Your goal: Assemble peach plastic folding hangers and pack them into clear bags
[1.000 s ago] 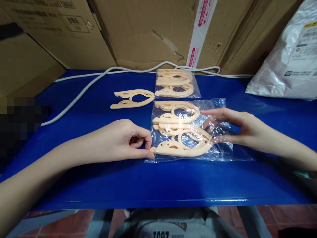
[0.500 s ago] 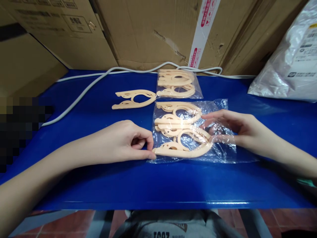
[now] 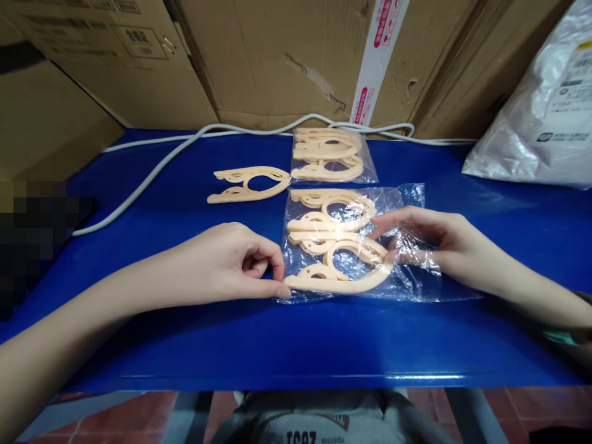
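Observation:
Several beige folding hangers (image 3: 358, 285) lie flat inside a clear plastic bag (image 3: 409, 288) in the middle of the table. My left hand (image 3: 231, 265) pinches the bag's near left corner between thumb and forefinger, beside a hanger's end. From the right, my right hand (image 3: 432, 237) reaches into the bag's open side, its fingers under the film. Thumb and fingertips are round the curved end of the nearer hanger; some fingers are partly hidden by the shiny plastic. A loose folded hanger (image 3: 272, 192) lies behind my left hand.
Behind lies a second clear bag of folded hangers (image 3: 330, 176). A white cable (image 3: 152, 169) runs along the back of the blue table (image 3: 277, 351). Cardboard boxes (image 3: 272, 74) stand behind it. A white plastic parcel (image 3: 531, 129) sits at the right.
The nearer hanger in the bag has shifted very slightly left with my right hand. My left hand stays at the bag's corner.

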Demonstrator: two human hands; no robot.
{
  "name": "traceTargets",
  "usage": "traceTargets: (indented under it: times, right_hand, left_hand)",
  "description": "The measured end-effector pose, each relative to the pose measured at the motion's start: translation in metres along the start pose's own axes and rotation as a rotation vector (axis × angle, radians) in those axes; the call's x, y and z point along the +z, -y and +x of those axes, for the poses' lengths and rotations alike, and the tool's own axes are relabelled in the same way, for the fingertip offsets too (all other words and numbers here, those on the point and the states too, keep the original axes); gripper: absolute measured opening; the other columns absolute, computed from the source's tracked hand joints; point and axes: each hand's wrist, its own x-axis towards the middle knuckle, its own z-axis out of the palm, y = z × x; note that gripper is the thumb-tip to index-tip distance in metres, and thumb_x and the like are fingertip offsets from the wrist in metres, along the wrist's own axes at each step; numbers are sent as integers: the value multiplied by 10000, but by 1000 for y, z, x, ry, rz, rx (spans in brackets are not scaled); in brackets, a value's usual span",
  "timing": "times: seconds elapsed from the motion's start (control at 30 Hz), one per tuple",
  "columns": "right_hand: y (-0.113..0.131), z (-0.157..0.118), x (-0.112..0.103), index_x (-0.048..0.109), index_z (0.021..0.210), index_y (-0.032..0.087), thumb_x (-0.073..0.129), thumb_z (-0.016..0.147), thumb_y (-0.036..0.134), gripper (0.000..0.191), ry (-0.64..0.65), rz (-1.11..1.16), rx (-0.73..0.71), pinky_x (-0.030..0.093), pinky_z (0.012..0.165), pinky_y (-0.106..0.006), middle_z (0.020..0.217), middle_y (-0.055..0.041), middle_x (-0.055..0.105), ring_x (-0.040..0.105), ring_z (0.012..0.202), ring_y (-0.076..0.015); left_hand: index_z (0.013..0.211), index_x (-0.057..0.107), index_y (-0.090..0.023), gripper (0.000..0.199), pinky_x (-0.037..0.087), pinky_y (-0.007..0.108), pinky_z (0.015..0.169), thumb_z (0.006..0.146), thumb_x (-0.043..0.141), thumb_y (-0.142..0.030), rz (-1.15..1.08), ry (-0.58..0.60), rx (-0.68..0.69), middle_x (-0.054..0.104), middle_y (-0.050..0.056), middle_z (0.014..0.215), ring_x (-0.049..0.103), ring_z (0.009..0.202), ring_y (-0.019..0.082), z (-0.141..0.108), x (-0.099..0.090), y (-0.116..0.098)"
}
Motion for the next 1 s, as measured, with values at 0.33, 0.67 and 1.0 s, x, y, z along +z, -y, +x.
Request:
traceTargets:
  times: [0.33,0.67,1.0]
  right_hand:
    - [1,-1,-4,683,1291,277,720,917,460,418,30,-110,-49,569,731,-328,1253,-36,726,718,970,-230]
    - [5,-4,-6,590,1433,270,740,887,488,607,89,-432,-161,549,663,-306,1263,-55,713,706,832,-200]
    - [7,-7,-1,582,1440,242,677,932,389,538,55,-525,-222,556,654,-284,1262,-71,717,696,751,-169]
  left_hand:
    - [812,737,-213,327,253,202,469,861,694,-533,22,6,41,393,-54,539,323,496,81,-4,-4,6]
    - [1071,723,-228,374,246,185,436,873,643,-535,-168,-191,-74,402,-57,536,315,483,93,1,-5,14]
    - [1116,685,-224,406,214,195,427,867,648,-543,-244,-196,-92,386,-68,522,290,461,90,2,-3,13]
